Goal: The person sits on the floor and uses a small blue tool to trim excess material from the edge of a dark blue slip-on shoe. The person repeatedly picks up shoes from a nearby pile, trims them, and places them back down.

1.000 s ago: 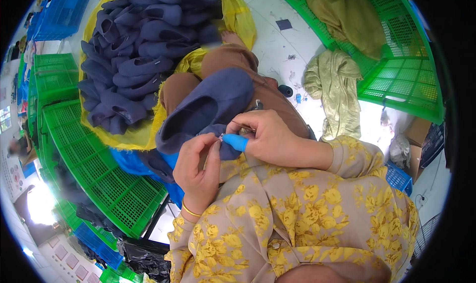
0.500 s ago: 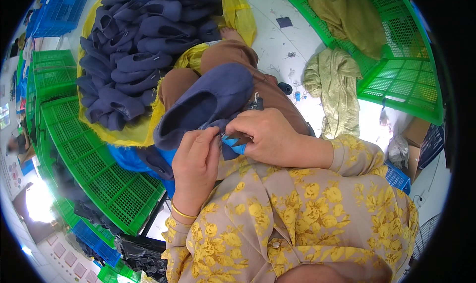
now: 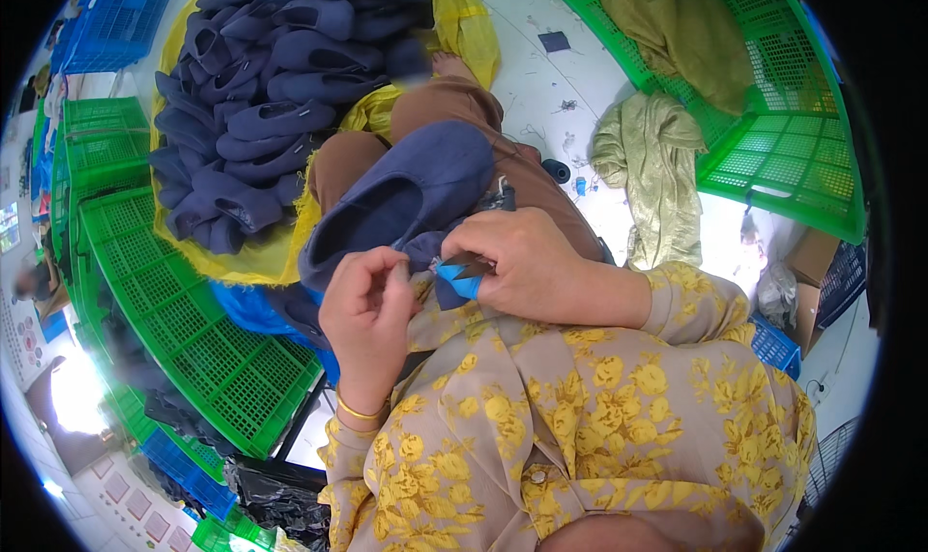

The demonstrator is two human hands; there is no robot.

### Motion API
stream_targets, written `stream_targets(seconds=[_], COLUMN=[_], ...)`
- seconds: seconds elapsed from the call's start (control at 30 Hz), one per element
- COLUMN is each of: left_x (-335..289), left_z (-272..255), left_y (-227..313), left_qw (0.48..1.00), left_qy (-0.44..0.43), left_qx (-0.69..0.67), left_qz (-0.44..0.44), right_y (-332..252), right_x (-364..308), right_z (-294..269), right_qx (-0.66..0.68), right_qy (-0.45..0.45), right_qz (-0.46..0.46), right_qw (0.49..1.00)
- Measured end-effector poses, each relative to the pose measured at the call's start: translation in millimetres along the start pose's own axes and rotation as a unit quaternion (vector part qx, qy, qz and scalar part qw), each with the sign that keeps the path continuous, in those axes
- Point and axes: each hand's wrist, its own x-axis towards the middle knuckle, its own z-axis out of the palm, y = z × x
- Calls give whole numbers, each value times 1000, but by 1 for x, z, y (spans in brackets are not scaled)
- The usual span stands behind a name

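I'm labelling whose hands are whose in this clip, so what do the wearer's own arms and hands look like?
Both sleeves are beige with a yellow flower print. The left hand has a thin gold-coloured bangle at its wrist and no glove. The right hand wears a bright blue cover on one digit.

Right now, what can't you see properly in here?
In the head view:
Pointed metal tool: back part hidden by the right hand.
Left hand: anything pinched there is too small to tell.
Navy slip-on shoes: lower ones hidden by others, some cut by top edge.
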Motion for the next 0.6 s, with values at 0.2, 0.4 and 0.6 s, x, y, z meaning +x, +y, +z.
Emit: stream_targets(seconds=[0.2, 0.4, 0.6], left_x=[-1, -7, -15], left_z=[-5, 2, 12], left_y=[5, 7, 1], left_qw=[961, 912, 880], left_qy=[-30, -64, -114], left_qx=[-231, -316, -348], left_qz=[-148, -252, -303], right_y=[-3, -6, 10], right_x=[0, 1, -19], right_z=[-6, -26, -10], right_qx=[72, 151, 244], right_qy=[-34, -152, -168], right_qz=[54, 143, 179], right_qw=[995, 966, 938])
